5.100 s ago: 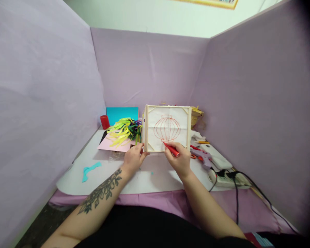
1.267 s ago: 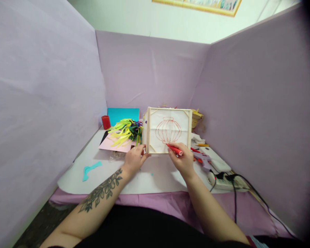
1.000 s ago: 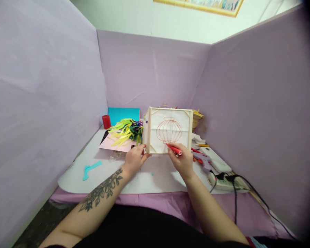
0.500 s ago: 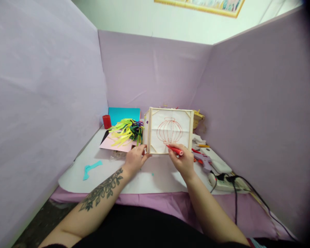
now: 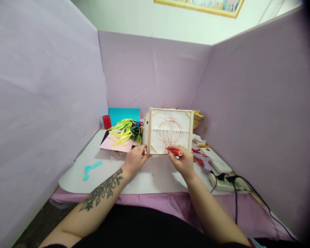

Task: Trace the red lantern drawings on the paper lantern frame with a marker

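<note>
A box-shaped frame of pale wooden sticks with white paper sides, a paper lantern (image 5: 155, 132), stands upright on the table. On its front panel a round, ribbed lantern drawing (image 5: 169, 131) shows in red lines. My left hand (image 5: 136, 159) grips the lantern's lower left corner between thumb and fingers. In my right hand (image 5: 183, 162) is a red felt-tip marker (image 5: 175, 151), its tip at the paper just below the drawing's base. Yellow, green and purple ribbon strips (image 5: 126, 131) lie in a bunch left of the lantern.
Pink paper (image 5: 116, 142), a blue sheet (image 5: 124, 116) and a red candle (image 5: 106, 122) are at the left rear. A cut turquoise scrap (image 5: 91, 168) lies front left. To the right are a lilac glue gun (image 5: 204, 161) and a power strip (image 5: 226, 183) with black cables.
The marker's tip has moved slightly down and left, along with my right hand. A short red line now shows below the drawing's base. My left hand and the lantern stay put.
</note>
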The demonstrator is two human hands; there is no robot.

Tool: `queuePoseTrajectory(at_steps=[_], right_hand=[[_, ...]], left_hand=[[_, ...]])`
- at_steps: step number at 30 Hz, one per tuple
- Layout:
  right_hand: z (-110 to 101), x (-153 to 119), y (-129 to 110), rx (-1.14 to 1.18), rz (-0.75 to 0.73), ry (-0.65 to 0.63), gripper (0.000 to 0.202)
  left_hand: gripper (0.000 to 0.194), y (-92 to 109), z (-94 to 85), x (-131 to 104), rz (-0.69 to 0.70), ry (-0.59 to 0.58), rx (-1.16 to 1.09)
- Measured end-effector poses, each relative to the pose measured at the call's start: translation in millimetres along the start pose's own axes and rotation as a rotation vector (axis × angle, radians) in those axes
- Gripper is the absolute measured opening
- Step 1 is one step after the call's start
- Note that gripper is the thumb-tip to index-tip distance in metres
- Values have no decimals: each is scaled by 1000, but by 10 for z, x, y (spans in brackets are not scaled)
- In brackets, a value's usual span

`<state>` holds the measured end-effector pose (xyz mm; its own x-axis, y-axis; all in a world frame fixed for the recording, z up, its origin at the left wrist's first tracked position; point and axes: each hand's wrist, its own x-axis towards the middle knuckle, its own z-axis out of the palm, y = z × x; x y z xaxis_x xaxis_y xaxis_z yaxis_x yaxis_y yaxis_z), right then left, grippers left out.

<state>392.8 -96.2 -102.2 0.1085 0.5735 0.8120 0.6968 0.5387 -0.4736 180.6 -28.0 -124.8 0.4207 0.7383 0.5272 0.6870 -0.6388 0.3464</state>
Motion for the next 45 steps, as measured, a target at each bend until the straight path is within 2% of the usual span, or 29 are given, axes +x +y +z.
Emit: queuePoseTrajectory(at_steps=[7, 13, 23, 45], right_hand=[[-46, 5, -20, 13, 18, -17, 6], [-91, 19, 32, 30, 40, 65, 11], [-45, 0, 57, 25, 2, 23, 16], [-87, 18, 20, 1, 23, 14, 8]], left_hand=[[30, -25, 14, -6, 9, 11, 4], [27, -55, 18, -7, 15, 29, -6], [26, -40, 23, -10, 11, 34, 8], [27, -1, -16, -4, -9, -5, 4]])
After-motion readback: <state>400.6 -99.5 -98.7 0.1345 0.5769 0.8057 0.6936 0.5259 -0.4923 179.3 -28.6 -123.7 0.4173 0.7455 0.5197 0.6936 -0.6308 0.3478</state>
